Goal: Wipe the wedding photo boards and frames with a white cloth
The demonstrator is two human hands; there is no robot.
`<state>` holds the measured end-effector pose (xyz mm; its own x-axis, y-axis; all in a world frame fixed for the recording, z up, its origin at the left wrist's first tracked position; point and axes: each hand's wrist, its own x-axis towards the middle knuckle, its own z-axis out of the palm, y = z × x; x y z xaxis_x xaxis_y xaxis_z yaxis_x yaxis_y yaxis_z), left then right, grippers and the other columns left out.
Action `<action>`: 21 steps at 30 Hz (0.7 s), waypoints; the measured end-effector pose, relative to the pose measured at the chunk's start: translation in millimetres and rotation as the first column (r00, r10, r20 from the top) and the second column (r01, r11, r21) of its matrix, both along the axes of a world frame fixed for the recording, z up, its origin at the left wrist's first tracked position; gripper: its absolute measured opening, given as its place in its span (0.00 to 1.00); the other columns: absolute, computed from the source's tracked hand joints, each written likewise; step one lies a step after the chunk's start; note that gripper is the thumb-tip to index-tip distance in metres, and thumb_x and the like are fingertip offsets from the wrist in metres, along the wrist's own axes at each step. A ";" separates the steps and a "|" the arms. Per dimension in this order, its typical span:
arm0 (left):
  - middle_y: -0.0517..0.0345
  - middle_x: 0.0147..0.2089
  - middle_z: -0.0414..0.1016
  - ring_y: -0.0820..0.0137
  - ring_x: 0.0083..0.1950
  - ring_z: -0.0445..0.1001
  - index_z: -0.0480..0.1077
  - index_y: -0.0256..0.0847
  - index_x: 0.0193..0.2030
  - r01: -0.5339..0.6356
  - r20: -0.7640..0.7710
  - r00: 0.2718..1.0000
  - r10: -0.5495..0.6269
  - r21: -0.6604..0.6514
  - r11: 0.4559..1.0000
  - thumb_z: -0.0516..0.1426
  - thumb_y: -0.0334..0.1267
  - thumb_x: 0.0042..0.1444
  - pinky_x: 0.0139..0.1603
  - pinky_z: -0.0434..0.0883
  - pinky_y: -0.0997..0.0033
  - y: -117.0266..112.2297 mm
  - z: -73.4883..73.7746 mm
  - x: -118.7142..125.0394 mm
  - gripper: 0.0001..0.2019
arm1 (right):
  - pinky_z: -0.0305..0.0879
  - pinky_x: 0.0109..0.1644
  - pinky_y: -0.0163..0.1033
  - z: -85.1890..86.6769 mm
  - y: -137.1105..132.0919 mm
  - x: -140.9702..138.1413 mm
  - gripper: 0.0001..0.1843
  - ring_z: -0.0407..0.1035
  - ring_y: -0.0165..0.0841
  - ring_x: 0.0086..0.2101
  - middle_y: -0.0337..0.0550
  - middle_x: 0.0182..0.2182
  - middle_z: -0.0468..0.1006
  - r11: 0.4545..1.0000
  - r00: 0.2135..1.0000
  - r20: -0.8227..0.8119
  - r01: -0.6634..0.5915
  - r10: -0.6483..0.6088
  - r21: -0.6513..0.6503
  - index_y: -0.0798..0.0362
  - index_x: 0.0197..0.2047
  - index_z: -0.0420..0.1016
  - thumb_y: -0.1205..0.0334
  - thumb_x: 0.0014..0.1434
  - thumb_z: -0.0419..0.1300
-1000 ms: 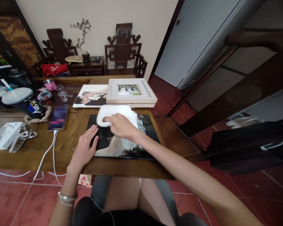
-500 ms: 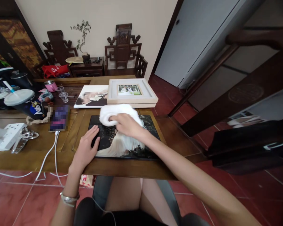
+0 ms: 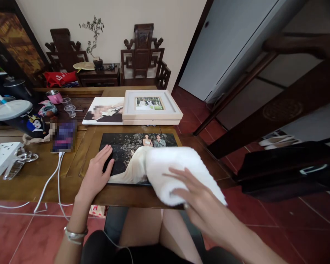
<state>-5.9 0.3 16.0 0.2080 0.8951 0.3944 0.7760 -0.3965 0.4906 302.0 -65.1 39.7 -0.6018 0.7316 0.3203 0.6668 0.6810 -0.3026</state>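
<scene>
A dark photo panel (image 3: 123, 157) showing a couple in wedding clothes lies flat near the table's front edge. My left hand (image 3: 97, 168) rests on its left edge with the fingers stretched out. Over the panel's lower right corner is a fluffy white cloth (image 3: 178, 161), which hangs past the edge on the right. My right hand (image 3: 195, 194) grips the cloth from above, its thumb tucked under a fold and its fingers slightly blurred. The cloth hides the right part of the panel.
Behind the panel lie a light wooden photo frame (image 3: 151, 119) and a white-edged photo print (image 3: 103, 110). To the left are a phone (image 3: 63, 135) with white cables (image 3: 59, 179), a clear hair claw (image 3: 19, 161), a power strip (image 3: 5, 157), a lidded cup (image 3: 24, 123) and a pink mug (image 3: 54, 96).
My right hand has moved the cloth from the panel's top middle down and right to its lower right corner, uncovering the couple's picture. My left hand stays on the left edge.
</scene>
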 end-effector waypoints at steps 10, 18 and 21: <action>0.41 0.67 0.63 0.57 0.70 0.59 0.66 0.33 0.62 -0.006 -0.039 0.999 0.005 -0.024 1.000 0.49 0.42 0.65 0.68 0.60 0.48 1.2 -2.0 -2.6 0.22 | 0.63 0.58 0.56 15.1 34.2 5.2 0.28 0.65 0.45 0.57 0.53 0.55 0.73 0.996 1.000 0.000 0.003 -0.003 -0.094 0.51 0.40 0.77 0.79 0.40 0.47; 0.41 0.67 0.64 0.58 0.69 0.60 0.67 0.33 0.61 -0.005 -0.024 1.000 0.004 -0.024 1.000 0.50 0.42 0.65 0.68 0.59 0.49 1.0 -1.7 -3.5 0.22 | 0.64 0.44 0.43 21.9 147.4 4.5 0.25 0.69 0.42 0.36 0.49 0.32 0.74 0.996 0.997 0.063 0.040 -0.035 -0.074 0.56 0.42 0.78 0.76 0.44 0.48; 0.41 0.66 0.64 0.57 0.69 0.60 0.67 0.33 0.61 -0.008 -0.010 1.000 0.008 -0.022 1.000 0.50 0.42 0.65 0.68 0.59 0.49 0.8 -1.2 -2.8 0.22 | 0.63 0.42 0.42 25.0 158.3 2.4 0.25 0.68 0.41 0.34 0.48 0.30 0.74 0.995 0.996 0.061 0.063 -0.059 -0.080 0.57 0.42 0.78 0.76 0.44 0.47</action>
